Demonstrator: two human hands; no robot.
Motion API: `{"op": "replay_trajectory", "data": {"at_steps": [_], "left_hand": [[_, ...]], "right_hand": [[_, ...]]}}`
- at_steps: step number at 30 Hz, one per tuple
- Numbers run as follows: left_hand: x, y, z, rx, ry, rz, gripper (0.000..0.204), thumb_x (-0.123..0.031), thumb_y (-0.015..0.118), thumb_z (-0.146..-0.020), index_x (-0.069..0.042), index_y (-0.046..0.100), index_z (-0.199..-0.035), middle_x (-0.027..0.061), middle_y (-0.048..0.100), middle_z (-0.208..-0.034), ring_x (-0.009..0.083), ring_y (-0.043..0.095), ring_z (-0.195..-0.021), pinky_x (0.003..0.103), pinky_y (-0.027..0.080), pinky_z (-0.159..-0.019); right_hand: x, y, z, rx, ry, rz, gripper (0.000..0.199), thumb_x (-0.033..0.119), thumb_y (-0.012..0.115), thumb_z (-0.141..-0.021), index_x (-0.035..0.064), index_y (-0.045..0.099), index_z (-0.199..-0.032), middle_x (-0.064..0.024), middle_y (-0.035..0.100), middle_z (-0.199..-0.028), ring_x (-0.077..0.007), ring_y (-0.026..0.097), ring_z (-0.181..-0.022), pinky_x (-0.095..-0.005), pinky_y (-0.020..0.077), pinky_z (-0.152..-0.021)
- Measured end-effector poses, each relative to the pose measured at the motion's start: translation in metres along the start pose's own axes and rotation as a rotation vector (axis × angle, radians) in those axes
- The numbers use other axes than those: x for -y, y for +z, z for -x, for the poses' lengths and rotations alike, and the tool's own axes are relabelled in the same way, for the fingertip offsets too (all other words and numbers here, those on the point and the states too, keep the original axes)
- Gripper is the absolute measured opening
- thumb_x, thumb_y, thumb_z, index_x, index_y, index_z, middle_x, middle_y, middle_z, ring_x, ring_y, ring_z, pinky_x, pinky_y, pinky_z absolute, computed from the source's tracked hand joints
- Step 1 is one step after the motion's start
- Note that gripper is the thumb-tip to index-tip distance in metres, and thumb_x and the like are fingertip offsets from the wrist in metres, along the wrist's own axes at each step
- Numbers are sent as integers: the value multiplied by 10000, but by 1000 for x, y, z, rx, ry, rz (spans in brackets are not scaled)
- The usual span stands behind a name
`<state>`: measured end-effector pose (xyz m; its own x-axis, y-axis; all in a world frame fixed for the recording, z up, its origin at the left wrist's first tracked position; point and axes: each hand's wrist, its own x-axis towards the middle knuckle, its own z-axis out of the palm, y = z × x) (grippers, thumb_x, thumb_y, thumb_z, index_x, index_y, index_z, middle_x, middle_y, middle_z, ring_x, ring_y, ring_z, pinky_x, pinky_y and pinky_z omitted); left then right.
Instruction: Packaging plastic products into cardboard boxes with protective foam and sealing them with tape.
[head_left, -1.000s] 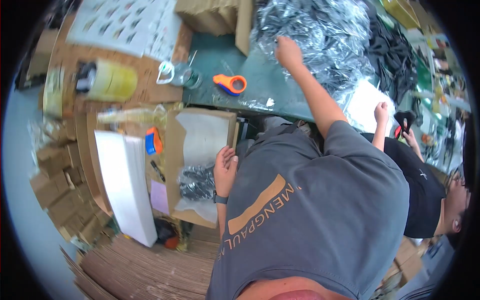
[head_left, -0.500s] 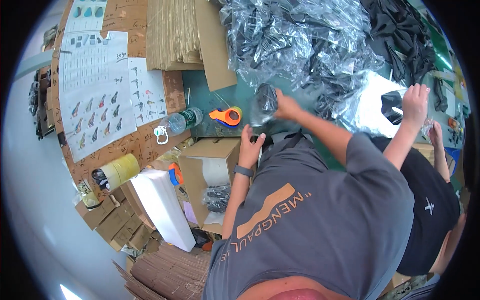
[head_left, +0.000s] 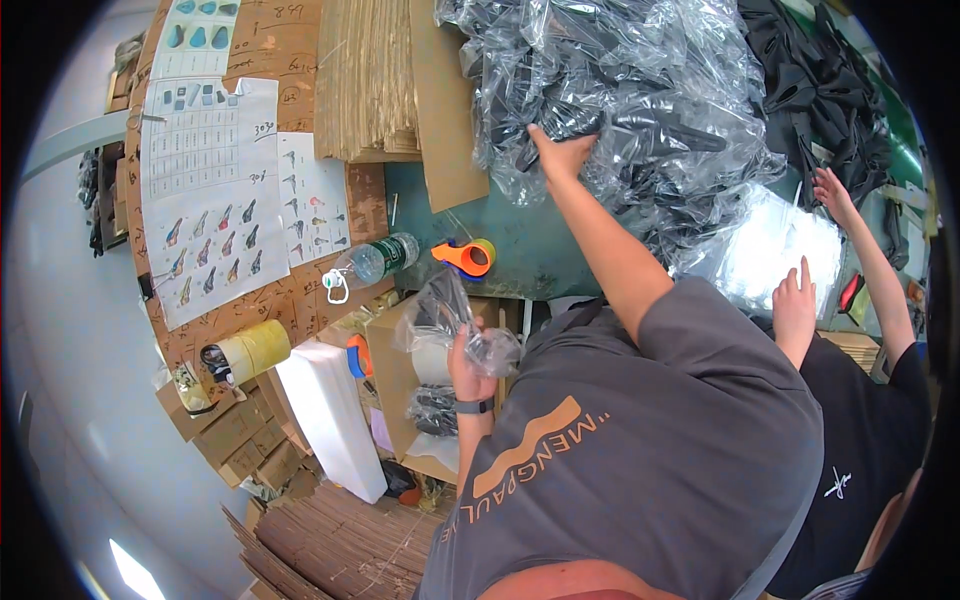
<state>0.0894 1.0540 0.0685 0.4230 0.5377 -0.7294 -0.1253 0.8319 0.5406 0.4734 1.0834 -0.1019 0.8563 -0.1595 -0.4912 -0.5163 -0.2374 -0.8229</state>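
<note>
A green worktable (head_left: 545, 255) runs across the upper middle, and most of its far side lies under a big heap of clear plastic bags (head_left: 640, 90) holding dark items. Left of the heap stands a stack of flat cardboard sheets (head_left: 375, 75), and further left a board carries paper sheets printed with small pictures (head_left: 215, 190). Below the table edge sits an open cardboard box (head_left: 400, 390), with a long white block (head_left: 325, 415) leaning just beside it. The right hand (head_left: 562, 152) is stretched out onto the near edge of the heap, fingers closed around a fold of bagged dark material. The left hand (head_left: 468, 365) is raised over the open box and pinches a crumpled clear bag (head_left: 450, 320) with something dark inside (its contents are too creased to make out). A second person in a black shirt stands at the right, with both hands (head_left: 795, 300) spread over a shiny sheet of plastic (head_left: 775, 250). On the table near the box lie an orange tape dispenser (head_left: 466, 256) and a plastic water bottle (head_left: 378, 262); a yellow tape roll (head_left: 245, 352) sits lower left.
</note>
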Motion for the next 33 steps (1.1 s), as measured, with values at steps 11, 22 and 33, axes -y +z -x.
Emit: {"op": "replay_trajectory", "data": {"at_steps": [11, 22, 33], "left_hand": [[-10, -25, 39, 208, 36, -76, 538, -64, 590, -1088, -23, 423, -1598, 185, 589, -1542, 332, 694, -1255, 461, 628, -954], [-16, -103, 55, 241, 335, 64, 466, -250, 425, -1174, -78, 400, -1606, 87, 578, -1527, 223, 604, -1366, 413, 513, -1155], [-1, -267, 106, 194, 494, -142, 580, 100, 554, -1036, -63, 440, -1580, 47, 607, -1486, 157, 582, -1313, 373, 520, -1103]], "right_hand": [[-12, -93, 24, 445, -386, 758, 997, 329, 647, -982, -67, 75, -1696, -380, 630, -1367, -514, 675, -1205, -553, 519, -1064], [15, -172, 399, 1212, -1053, 387, 771, 187, 650, -1046, -9, 271, -1689, -355, 610, -1419, -492, 637, -1281, -482, 508, -1087], [-67, -87, 522, 1506, -536, 273, 943, 288, 747, -1022, -77, 160, -1664, -244, 397, -1651, -333, 447, -1494, -458, 359, -1243]]}}
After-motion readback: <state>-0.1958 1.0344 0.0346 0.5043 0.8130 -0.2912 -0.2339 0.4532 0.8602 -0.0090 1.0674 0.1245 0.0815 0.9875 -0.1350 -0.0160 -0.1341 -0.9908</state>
